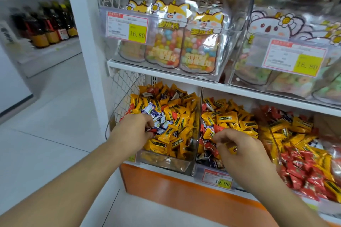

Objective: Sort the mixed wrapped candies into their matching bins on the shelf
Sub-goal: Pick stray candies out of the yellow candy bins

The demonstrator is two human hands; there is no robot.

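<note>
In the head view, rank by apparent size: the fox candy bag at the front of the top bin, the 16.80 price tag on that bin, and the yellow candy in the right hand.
1. Fox candy bag
2. 16.80 price tag
3. Yellow candy pinched in the right hand, partly hidden yet clearly smallest.

Shop: price tags (127, 27) on shelf bins, bagged sweets (167, 42), bottle racks (46, 26).

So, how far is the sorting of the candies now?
Little looks done: all three bins are mixed. In hand: the left hand grips white-and-purple candies in the left bin; the right hand pinches a yellow candy over the middle bin. Left: red and purple pieces among the yellow in both, and the right bin of red and yellow.
</note>
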